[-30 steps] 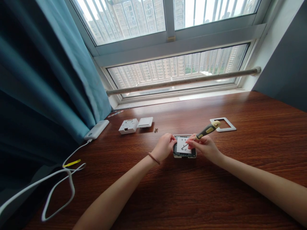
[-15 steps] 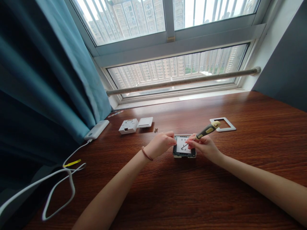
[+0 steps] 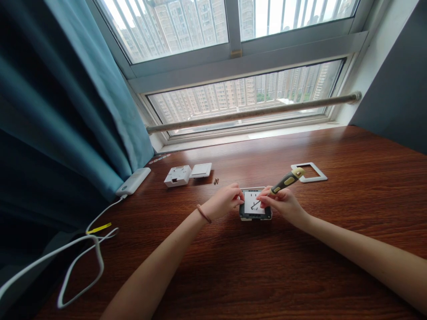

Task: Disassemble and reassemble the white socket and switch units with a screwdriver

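A wall socket (image 3: 255, 208) with a white slotted face in a dark frame lies face up over a white box on the wooden table. My right hand (image 3: 283, 202) is closed round a screwdriver (image 3: 286, 181) with a grey and yellow handle. Its handle tilts up to the right, and its thin shaft slants across the white face, the tip low on that face. At the socket's left edge is my left hand (image 3: 227, 201), its fingers curled and pinched against the dark frame. Whatever those fingertips hold is hidden or too small to name.
Behind my left hand sit a white mounting box (image 3: 178, 176), a white switch panel (image 3: 201, 170) and a few small screws (image 3: 216, 181). A white cover frame (image 3: 313, 178) lies at right. Far left are a white power strip (image 3: 134, 181), its cable (image 3: 98, 258) and a blue curtain (image 3: 110, 111).
The whole view has shifted very slightly. Both hands, the screwdriver and the socket keep nearly the same places relative to each other.
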{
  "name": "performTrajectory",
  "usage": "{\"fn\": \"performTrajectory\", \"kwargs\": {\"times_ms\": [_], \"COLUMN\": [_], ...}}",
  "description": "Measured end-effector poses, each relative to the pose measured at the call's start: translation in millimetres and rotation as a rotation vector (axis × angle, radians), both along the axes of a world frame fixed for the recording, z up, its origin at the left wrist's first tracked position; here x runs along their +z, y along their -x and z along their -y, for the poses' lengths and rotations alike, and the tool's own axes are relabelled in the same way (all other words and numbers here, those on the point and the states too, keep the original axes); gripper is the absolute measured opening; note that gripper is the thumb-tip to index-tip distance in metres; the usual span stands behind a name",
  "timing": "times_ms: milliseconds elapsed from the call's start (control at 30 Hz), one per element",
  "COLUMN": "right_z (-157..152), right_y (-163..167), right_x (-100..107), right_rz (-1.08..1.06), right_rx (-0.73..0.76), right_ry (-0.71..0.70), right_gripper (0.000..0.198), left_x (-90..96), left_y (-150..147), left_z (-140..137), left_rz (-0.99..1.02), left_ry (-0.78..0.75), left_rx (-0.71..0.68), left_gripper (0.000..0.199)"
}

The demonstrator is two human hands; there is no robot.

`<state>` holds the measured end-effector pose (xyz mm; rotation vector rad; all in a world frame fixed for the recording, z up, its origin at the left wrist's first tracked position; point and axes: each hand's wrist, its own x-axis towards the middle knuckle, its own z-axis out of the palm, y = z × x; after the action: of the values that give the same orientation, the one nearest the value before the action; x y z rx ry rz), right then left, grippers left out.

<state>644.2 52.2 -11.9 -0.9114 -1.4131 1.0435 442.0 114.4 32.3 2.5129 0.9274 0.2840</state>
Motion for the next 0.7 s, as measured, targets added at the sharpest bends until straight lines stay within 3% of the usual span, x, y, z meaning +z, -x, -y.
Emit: {"fn": "performTrajectory", "kwargs": {"times_ms": [167,500,700], "right_z": [0,3,3], "right_y": [-1,3,4], "right_x": [0,4,5], "right_rz": [0.02,-0.013,-0.023], "right_rx": [-0.005,0.014,0.02], "right_ry": [-0.015,0.045,0.047], "right_gripper": [0.02,0.023,0.022], "left_x": [-3.8,-2.0,-4.0], "left_y": [-1,-7,-6], "left_z": [0,8,8], "left_rz": [0.055,0.107,0.229], "left_ry": [0.063,0.047,0.254], "left_rx": [0.056,0.227,0.303], "left_gripper": [0.007,0.01,0.012]}}
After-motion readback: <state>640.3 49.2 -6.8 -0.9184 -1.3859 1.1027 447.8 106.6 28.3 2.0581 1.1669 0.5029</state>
